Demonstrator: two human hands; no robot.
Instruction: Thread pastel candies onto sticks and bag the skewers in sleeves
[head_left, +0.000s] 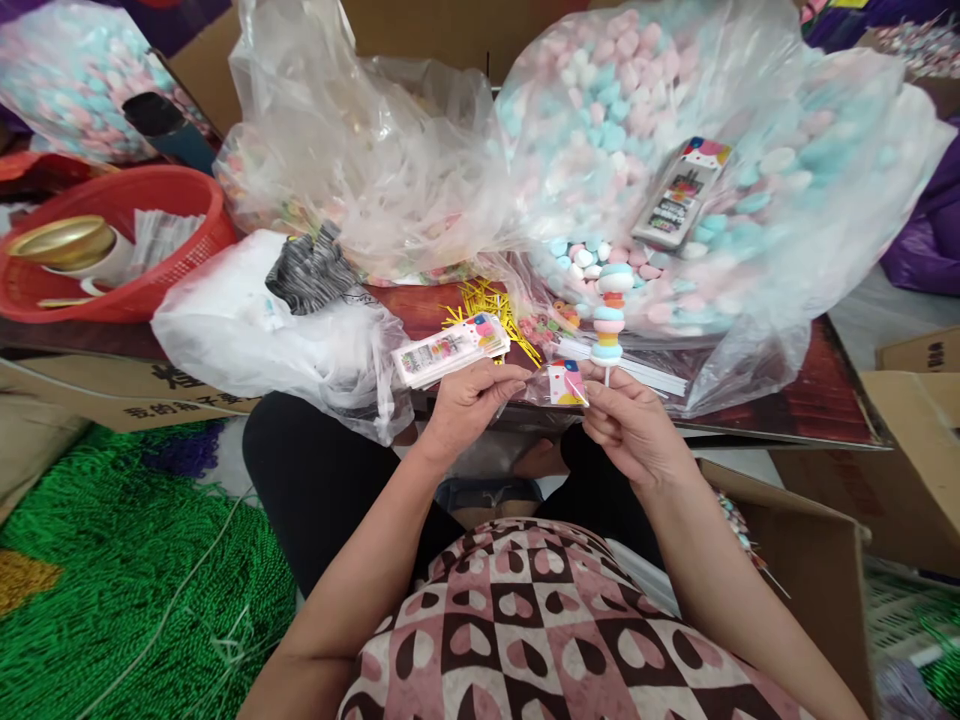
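Observation:
My right hand (634, 425) is closed on the thin stick of a candy skewer (610, 315), a stack of blue, pink and orange pieces standing upright. My left hand (469, 400) pinches the edge of a small clear wrapper with a printed end (566, 383), held between both hands just beside the stick. A stack of the same printed wrappers (450, 350) lies on the dark red table (817, 395) right above my left hand. Yellow twist ties (491, 305) lie behind the stack.
A big clear bag of pink, blue and white candies (637, 130) with a wrapper pack (679, 195) on it fills the back right. An emptier clear bag (360, 150) and a white bag (247, 320) sit left. A red basket (120, 245) holds a gold lid. Cardboard boxes (795, 560) flank my knees.

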